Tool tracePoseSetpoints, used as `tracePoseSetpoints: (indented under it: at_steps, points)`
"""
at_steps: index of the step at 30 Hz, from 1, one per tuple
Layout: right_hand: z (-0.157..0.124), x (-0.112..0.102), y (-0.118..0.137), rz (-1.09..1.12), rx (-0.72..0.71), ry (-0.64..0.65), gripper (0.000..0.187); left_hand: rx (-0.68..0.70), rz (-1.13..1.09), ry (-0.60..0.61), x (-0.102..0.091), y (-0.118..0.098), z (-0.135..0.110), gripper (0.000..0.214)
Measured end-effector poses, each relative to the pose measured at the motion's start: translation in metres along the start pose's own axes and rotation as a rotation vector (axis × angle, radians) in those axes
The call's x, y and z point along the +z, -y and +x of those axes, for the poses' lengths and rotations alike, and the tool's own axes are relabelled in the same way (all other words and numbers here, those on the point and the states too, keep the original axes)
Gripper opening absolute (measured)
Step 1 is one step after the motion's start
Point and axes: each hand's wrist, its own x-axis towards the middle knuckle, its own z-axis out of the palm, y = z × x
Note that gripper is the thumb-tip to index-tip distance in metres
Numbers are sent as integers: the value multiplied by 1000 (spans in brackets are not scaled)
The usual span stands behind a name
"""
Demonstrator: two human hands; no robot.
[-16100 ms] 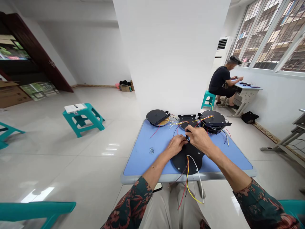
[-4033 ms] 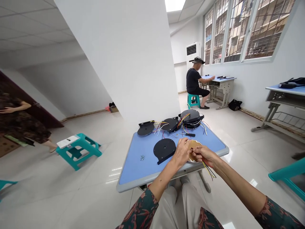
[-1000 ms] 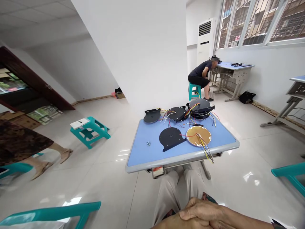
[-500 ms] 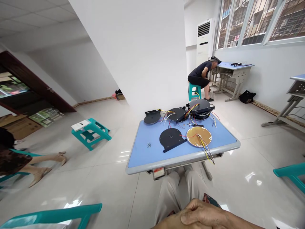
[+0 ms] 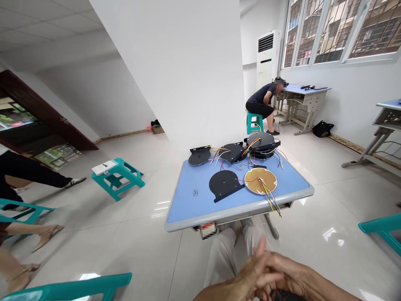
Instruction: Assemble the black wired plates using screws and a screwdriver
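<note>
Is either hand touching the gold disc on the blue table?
No, the left hand and right hand meet low over the lap, off the table, while the gold disc lies untouched beside the black plate.

Lighting, as it reaches my remote monitor: bright, even daylight from the barred windows (image 5: 328, 33) at upper right, pale glare patches on the glossy floor (image 5: 140, 234), and only a soft shadow under the blue table (image 5: 184, 205). Quality: centre sharp, and wall and ceiling lines bent by the wide lens towards the edges (worst at left). A passer-by's legs (image 5: 37, 177) are smeared at the left border, while the wearer's left hand (image 5: 250, 274) and right hand (image 5: 290, 278) are soft at the bottom.
</note>
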Motion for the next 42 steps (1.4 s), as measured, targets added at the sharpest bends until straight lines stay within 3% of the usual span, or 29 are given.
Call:
tracePoseSetpoints:
  at_steps: [3,5,7,10,12,15,17,22,26,29,31,33,36,38,40,42]
  points:
    - [-15,-4,20,2,-228,-6,71,-143,-117,-170,-6,4,0,103]
    - [-24,-9,29,-204,-415,-155,74,-249,-131,-344,-12,2,1,111]
    - [-31,-20,35,-493,-594,-450,73,-324,-73,-519,-22,0,3,120]
    - [-35,-45,46,-817,-816,-993,49,-340,65,-642,-49,7,10,115]
    - [-33,-64,54,-876,-833,-1181,40,-356,188,-806,-72,21,21,101]
    - [-23,-86,62,-887,-786,-1225,41,-295,283,-1079,-97,46,42,55]
    - [-12,-92,63,-926,-785,-1206,42,-280,291,-1245,-104,59,55,37]
    - [12,-89,60,-1142,-744,-1277,31,-335,128,-1370,-105,74,79,50]
    - [24,-86,63,-1350,-693,-1378,23,-443,-338,-1446,-125,86,90,49]
    - [27,-87,67,-1367,-664,-1394,17,-522,-537,-1405,-144,98,95,43]
    - [25,-89,71,-1241,-658,-1373,21,-570,-478,-1321,-153,106,97,31]
    - [20,-92,76,-1035,-646,-1348,28,-558,-249,-1150,-157,114,101,20]
    - [11,-97,87,-774,-637,-1275,33,-405,235,-770,-156,125,112,49]
    - [6,-100,94,-684,-641,-1206,35,-305,425,-565,-150,134,124,55]
    - [2,-102,99,-608,-641,-1129,35,-277,511,-436,-143,141,138,48]
    - [2,-102,102,-547,-650,-1057,34,-295,575,-389,-136,145,150,42]
